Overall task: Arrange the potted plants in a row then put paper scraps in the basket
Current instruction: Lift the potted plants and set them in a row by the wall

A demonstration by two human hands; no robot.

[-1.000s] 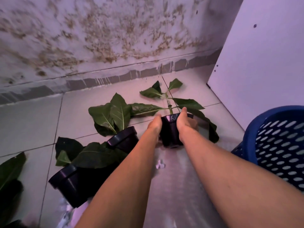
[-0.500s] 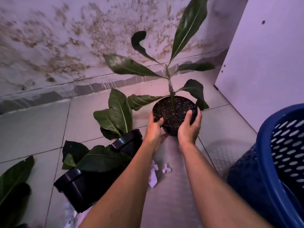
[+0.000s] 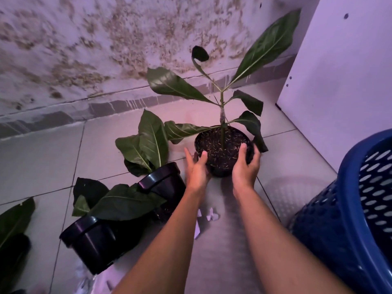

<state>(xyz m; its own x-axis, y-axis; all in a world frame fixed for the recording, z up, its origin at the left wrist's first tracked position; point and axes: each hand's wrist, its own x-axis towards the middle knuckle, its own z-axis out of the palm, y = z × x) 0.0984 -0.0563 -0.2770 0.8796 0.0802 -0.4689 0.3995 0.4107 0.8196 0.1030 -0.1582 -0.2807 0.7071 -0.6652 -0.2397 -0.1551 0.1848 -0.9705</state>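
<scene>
Upright potted plant [image 3: 222, 149] sits on the tiled floor [image 3: 42, 158], between both hands. Left hand [image 3: 197, 168] is open, palm against the pot's left side, fingers spread and loose. Right hand [image 3: 246, 166] wraps the right side, thumb over the rim, fingers curled around the wall. Can't tell whether the pot base is fully down on the floor or just off it.

Room: stained wall [image 3: 84, 49] runs along the far side, with bare tile between it and the pot. White panel [image 3: 343, 81] closes off the right; the plant's right leaves are near its bottom edge. Blue basket [image 3: 360, 198], perforated, fills the lower right, close to the right forearm. Open floor lies far left, along the wall.

Two more pots lie tipped on their sides left of the arms: nearer tipped pot [image 3: 95, 242] and farther tipped pot [image 3: 163, 183], touching or overlapping, leaves sprawled over the tile. Another leaf [image 3: 14, 219] shows at the left edge.

Held plant: black round pot, dark soil with pale flecks, thin straight stem, long glossy green leaves, tallest reaching up toward the panel.

Paper scraps [image 3: 209, 217] lie on the floor between the forearms; more sit near the bottom edge, blurred.
</scene>
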